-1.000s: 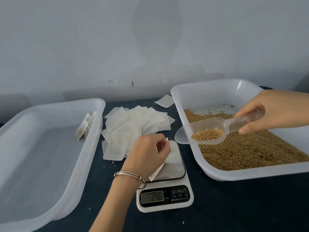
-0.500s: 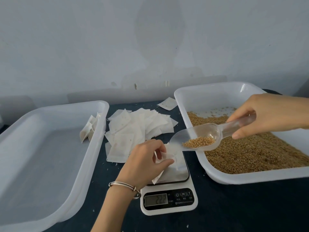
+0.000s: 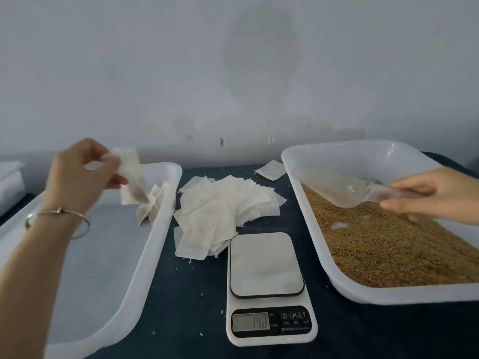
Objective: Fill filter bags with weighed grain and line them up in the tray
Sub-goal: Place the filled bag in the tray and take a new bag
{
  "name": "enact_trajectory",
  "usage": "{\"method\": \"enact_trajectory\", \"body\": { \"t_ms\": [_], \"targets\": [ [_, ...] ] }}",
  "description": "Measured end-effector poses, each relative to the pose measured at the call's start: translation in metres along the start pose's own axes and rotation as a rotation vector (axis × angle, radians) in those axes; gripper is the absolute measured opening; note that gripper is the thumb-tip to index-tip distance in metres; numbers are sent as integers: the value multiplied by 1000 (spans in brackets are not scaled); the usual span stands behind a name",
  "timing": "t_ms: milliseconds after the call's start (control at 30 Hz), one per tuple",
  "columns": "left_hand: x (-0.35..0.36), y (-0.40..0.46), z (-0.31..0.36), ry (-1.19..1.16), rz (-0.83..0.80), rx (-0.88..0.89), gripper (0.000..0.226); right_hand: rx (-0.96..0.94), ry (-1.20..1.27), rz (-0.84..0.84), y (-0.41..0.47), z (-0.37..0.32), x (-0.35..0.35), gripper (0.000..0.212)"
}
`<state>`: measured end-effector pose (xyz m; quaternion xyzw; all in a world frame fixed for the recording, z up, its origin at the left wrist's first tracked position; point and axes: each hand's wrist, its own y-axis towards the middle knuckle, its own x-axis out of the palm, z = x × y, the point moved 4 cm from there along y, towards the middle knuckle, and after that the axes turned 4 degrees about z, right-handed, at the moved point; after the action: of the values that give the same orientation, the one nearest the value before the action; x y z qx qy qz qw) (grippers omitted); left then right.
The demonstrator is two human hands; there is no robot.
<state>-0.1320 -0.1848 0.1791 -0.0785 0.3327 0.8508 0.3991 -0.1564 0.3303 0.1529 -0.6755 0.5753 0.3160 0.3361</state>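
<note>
Two trays (image 3: 166,216) flank a dark tabletop (image 3: 191,301) (pale wall behind): left grip (image 3: 85,174) pinches bag (image 3: 131,174), right grip (image 3: 430,195) holds scoop (image 3: 355,194).

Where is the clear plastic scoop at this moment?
In the head view, the scoop is on the right, held by the right hand over the grain in the right tray.

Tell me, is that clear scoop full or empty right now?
Empty. The clear scoop, held by the right hand, shows no grain in its bowl; it hangs over the grain in the right tray.
</note>
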Motion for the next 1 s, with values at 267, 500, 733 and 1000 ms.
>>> {"method": "enact_trajectory", "body": {
  "t_ms": [267, 500, 733, 1000],
  "targets": [
    [34, 20, -111, 611, -145, -138, 24, 154, -87, 1, 30, 20, 60, 29],
    [66, 11, -122, 624, -270, -234, 28, 102, -287, 21, 30, 3, 68, 58],
    [126, -45, 14, 276, -330, 221, 12, -573, 7, 481, -36, -85, 90, 27],
    [203, -112, -20, 913, -640, 83, 33, -832, 92, 229, -95, -138, 192, 22]
  ]
}}
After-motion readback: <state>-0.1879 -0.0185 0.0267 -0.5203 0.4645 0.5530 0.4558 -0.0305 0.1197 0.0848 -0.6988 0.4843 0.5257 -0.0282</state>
